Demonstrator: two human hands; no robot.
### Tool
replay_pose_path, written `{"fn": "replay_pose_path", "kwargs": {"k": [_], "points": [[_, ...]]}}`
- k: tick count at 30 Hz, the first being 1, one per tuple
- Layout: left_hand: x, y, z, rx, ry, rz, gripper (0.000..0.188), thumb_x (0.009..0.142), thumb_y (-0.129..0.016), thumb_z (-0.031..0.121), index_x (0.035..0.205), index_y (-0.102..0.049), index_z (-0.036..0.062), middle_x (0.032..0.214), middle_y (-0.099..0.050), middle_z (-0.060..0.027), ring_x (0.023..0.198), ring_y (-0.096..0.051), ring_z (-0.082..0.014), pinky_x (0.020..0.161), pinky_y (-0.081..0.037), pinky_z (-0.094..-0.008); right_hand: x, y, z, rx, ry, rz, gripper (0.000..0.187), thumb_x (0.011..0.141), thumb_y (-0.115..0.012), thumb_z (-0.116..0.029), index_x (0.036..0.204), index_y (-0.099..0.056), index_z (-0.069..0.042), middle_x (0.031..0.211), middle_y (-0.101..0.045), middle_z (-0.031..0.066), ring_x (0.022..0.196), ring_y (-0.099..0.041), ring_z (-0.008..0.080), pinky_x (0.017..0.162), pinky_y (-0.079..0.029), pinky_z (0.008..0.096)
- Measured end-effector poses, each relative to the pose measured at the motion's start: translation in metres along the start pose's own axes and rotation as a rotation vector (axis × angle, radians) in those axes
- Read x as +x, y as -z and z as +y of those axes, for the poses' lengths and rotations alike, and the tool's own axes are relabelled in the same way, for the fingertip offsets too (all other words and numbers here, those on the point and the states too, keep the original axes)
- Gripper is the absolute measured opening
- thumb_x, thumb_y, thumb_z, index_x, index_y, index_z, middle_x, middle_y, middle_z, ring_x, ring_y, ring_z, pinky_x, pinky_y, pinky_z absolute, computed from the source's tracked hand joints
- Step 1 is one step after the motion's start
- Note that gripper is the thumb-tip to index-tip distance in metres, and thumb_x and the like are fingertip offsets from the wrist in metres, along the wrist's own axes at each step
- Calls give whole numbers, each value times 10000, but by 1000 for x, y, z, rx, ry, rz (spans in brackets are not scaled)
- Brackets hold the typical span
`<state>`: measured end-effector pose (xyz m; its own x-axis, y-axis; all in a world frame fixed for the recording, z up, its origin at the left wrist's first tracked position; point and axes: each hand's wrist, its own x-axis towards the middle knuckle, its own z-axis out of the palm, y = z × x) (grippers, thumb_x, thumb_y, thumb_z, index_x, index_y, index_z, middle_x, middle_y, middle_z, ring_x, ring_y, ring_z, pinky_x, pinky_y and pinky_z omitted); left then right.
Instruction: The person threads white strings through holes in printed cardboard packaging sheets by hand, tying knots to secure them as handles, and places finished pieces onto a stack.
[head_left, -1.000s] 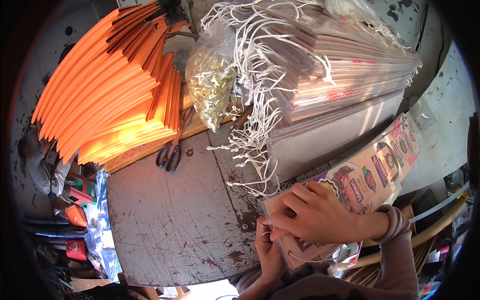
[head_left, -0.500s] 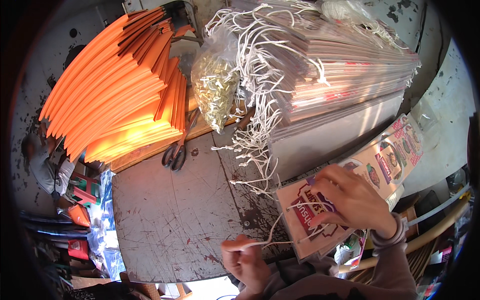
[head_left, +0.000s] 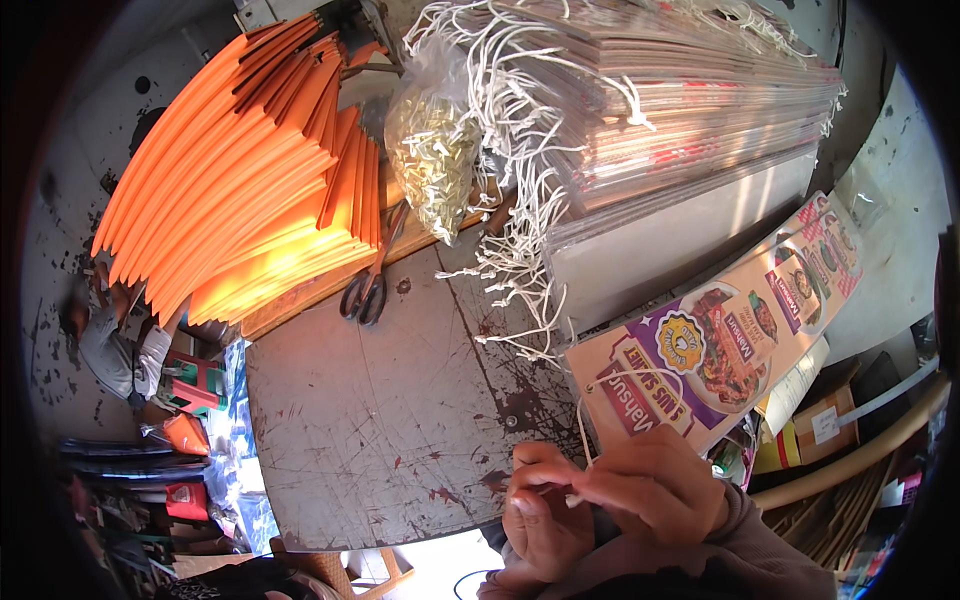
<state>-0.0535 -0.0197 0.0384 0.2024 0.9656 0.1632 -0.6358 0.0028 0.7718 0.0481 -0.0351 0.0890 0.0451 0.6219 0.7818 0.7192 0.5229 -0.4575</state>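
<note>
My left hand (head_left: pixel 547 512) and my right hand (head_left: pixel 655 487) meet at the table's near edge, fingers closed in pinches on a white cord (head_left: pixel 586 432). A short cord end sticks out between the fingertips; the rest of the grip is hidden. The cord runs up to the near end of a long printed card (head_left: pixel 715 355) with food pictures, where a loop of it lies across the face. This card lies slanted along the table's right side, just beyond my right hand.
Behind the card rises a thick stack of sleeved sheets (head_left: pixel 700 140) with knotted white cords (head_left: pixel 530 150). A clear bag of small gold-coloured pieces (head_left: pixel 432 155), dark-handled scissors (head_left: pixel 364 296) and a fanned orange stack (head_left: pixel 230 180) lie farther left on the scratched metal table (head_left: pixel 370 430).
My right hand has left the card's face and come down and left to meet my left hand. My left hand has shifted right. More of the card's print now shows.
</note>
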Motion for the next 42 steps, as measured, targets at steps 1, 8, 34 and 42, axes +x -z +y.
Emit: {"fn": "replay_pose_path", "kwargs": {"k": [1, 8, 34, 42], "points": [[-1, 1, 1, -32, 13, 8, 483, 932, -308, 391, 1091, -472, -35, 979, -416, -133, 730, -379, -118, 681, -333, -232, -2, -1, 1, 2, -1, 0, 379, 584, -651, 1, 960, -604, 19, 777, -573, 93, 658, -572, 207, 554, -466, 276], [1, 20, -8, 62, -38, -317, 732, 882, -117, 562, 1264, -370, -10, 1123, -365, -128, 899, -382, -158, 837, -291, -290, -6, -6, 1, 26, 11, -135, 283, 612, -699, -126, 876, -624, -56, 798, -591, 40, 661, -564, 172, 563, -406, 276], [37, 20, -4, 575, 116, -433, 391, 691, -605, -112, 1047, -590, 50, 985, -551, -78, 853, -568, -166, 754, -464, -251, -8, -41, -48, 221, 599, -132, 121, 777, -532, -184, 825, -573, -81, 962, -548, 62, 856, -524, 167, 781, -442, 373], [36, 41, 1, 357, -87, -208, 165, 784, -558, 85, 943, -572, 43, 970, -544, -123, 810, -491, -161, 663, -409, -248, -5, -28, -12, 243, 309, -15, 132, 709, -623, -136, 815, -604, -60, 937, -551, 81, 821, -537, 186, 750, -442, 380]]}}
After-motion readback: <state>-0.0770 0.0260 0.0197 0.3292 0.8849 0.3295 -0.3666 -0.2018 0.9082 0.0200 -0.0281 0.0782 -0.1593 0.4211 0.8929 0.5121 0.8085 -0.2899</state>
